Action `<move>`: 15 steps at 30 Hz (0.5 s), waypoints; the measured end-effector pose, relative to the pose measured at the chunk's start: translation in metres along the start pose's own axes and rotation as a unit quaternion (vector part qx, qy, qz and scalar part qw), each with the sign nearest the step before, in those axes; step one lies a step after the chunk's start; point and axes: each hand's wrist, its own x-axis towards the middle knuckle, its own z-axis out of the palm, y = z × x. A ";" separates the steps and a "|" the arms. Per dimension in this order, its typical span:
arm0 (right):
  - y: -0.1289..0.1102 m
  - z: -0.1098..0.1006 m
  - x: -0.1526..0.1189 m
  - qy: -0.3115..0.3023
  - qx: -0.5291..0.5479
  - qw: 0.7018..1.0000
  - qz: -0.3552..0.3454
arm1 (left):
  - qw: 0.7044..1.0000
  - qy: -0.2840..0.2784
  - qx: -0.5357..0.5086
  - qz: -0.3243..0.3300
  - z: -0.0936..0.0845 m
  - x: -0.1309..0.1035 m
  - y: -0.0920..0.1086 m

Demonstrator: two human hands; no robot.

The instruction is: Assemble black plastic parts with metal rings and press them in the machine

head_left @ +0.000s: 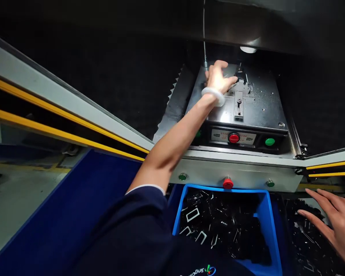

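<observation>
My left hand [218, 77], with a pale bangle [213, 96] at the wrist, reaches over a metal plate [264, 107] in the machine. Its fingers are curved and apart, with nothing seen between them. The thumb tip comes close to a small black part [241, 76] sitting in a metal fixture [242, 90]; whether they touch I cannot tell. At the lower right my right hand [337, 218] is open, fingers stretched out, over a heap of dark parts [310, 234]. No object shows in it.
Below the machine's front panel [201, 166], a blue bin [271, 214] holds many black parts and several pale rectangular frames. Red stop buttons [228, 183] and green buttons line the front. A thin metal hose [205, 51] hangs behind my left hand. Yellow-striped door edges [74, 119] flank the opening.
</observation>
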 end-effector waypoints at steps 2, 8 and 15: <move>-0.010 0.013 -0.005 -0.053 0.038 0.998 0.010 | 0.999 0.027 0.033 -0.022 -0.032 -0.063 0.028; -0.031 0.070 0.028 -0.127 0.207 0.969 0.052 | 0.985 -0.023 0.126 -0.116 -0.126 -0.272 0.077; -0.027 0.099 0.041 -0.121 0.323 0.928 0.139 | 0.937 -0.214 0.216 -0.171 -0.161 -0.321 0.025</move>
